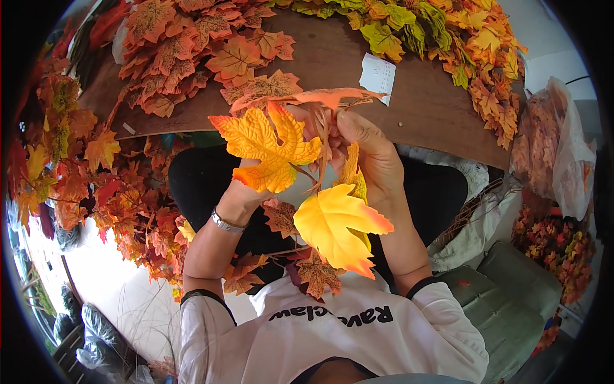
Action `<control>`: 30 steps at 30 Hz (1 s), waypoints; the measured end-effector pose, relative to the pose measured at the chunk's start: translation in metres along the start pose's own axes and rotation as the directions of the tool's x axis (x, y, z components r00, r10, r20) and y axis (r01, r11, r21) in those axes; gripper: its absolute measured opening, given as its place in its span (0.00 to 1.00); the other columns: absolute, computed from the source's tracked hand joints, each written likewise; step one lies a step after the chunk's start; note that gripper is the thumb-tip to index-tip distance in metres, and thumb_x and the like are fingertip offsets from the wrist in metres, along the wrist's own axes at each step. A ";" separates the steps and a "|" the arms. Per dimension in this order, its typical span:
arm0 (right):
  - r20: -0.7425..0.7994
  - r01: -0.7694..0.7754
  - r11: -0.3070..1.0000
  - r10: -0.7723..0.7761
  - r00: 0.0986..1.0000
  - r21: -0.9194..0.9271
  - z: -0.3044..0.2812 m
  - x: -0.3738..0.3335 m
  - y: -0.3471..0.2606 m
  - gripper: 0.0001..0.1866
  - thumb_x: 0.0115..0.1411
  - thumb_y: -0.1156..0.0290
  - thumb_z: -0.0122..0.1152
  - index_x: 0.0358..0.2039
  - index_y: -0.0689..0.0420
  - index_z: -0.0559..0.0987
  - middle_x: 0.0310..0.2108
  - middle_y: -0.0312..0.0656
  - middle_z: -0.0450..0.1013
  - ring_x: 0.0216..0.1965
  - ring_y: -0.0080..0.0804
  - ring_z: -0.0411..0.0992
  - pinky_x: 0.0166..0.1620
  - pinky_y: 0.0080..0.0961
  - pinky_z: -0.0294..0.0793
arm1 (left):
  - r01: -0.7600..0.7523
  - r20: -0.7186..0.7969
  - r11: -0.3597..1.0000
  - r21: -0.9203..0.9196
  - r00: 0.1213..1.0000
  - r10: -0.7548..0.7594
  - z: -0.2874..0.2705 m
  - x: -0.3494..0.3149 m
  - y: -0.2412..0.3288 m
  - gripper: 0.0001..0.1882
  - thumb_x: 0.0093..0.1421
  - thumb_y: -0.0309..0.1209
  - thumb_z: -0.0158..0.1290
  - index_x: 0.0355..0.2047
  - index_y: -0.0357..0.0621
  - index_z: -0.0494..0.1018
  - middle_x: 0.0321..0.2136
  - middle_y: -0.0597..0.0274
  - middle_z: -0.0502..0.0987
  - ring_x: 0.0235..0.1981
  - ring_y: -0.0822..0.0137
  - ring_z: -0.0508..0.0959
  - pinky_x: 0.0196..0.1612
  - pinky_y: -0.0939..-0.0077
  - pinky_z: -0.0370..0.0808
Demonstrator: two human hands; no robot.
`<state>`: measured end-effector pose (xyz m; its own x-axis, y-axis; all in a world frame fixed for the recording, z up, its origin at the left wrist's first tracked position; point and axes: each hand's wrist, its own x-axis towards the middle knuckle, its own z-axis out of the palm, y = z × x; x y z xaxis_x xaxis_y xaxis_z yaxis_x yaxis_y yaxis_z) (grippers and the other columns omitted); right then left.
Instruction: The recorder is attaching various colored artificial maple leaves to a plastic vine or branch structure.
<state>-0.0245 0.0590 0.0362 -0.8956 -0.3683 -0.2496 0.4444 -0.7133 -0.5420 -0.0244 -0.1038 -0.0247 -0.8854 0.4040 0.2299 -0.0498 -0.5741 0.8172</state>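
Observation:
Both my hands are raised before the table edge, around an artificial leaf branch with brown stems (316, 150). My left hand (307, 125), mostly covered by a yellow leaf with red tips (272, 150), has its fingers closed on the stems. On the other side my right hand (377, 150) pinches the stem top between thumb and fingers, just under an orange leaf (336, 97). A brighter yellow leaf (339, 224) hangs below the hands. Lower still, brownish-orange speckled leaves (320, 272) hang in front of my shirt.
Red-orange leaves (169, 57) are heaped on the brown table (307, 54), green and yellow ones (390, 32) at its far right. A white paper slip (378, 77) lies there too. Leaf garlands (141, 198) hang at left. At right are a plastic bag (563, 147) and green chair (505, 288).

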 end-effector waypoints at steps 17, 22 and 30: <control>0.115 0.142 0.988 -0.136 0.984 -0.052 -0.003 -0.001 0.008 0.08 0.53 0.74 0.57 0.31 0.65 0.76 0.28 0.41 0.72 0.26 0.24 0.67 0.32 0.19 0.67 | 0.038 -0.007 0.987 -0.159 0.999 -0.040 0.005 -0.002 0.001 0.23 0.55 0.27 0.51 0.50 0.42 0.57 0.41 0.62 0.67 0.40 0.71 0.70 0.38 0.77 0.71; 0.085 0.252 0.961 -0.244 0.966 -0.109 -0.002 -0.002 0.016 0.07 0.53 0.76 0.57 0.31 0.66 0.75 0.30 0.40 0.72 0.27 0.23 0.67 0.33 0.18 0.67 | -0.046 0.085 0.990 -0.133 0.995 0.058 0.005 0.003 0.004 0.23 0.55 0.27 0.51 0.50 0.43 0.57 0.40 0.62 0.66 0.43 0.69 0.70 0.39 0.77 0.72; 0.158 0.190 0.950 -0.154 0.975 -0.248 -0.006 -0.003 0.008 0.06 0.52 0.77 0.57 0.32 0.63 0.75 0.31 0.39 0.72 0.32 0.22 0.69 0.38 0.19 0.69 | 0.012 -0.149 0.980 -0.197 0.988 -0.042 0.008 -0.006 0.007 0.25 0.52 0.24 0.53 0.50 0.42 0.57 0.43 0.62 0.65 0.46 0.68 0.68 0.47 0.71 0.69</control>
<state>-0.0190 0.0583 0.0275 -0.9385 -0.3437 -0.0330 0.2463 -0.5996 -0.7615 -0.0159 -0.1044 -0.0158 -0.9414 0.3176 0.1139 -0.1508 -0.6981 0.7000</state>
